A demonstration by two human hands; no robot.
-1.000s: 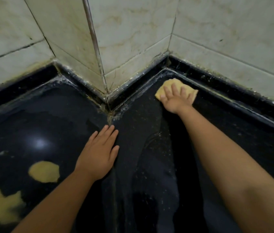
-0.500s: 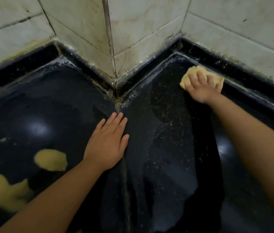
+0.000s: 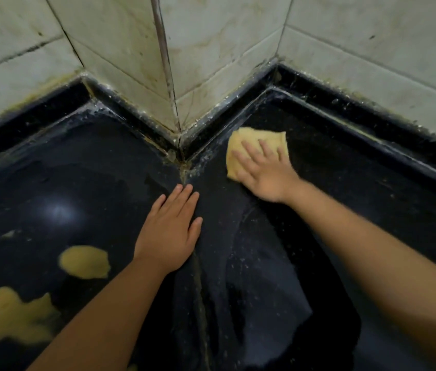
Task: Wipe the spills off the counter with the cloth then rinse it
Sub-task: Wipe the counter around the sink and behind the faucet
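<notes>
Cloth (image 3: 249, 145) was dragged back from the far corner toward the seam, pressed flat under right hand (image 3: 265, 175); left hand (image 3: 170, 236) stayed flat on surface (image 3: 372, 210); yellow spills (image 3: 84, 261) remained unwiped.

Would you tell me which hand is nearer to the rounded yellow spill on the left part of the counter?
Left. The left hand lies flat on the counter just right of the rounded yellow spill; the right hand presses the cloth far off by the wall.
</notes>
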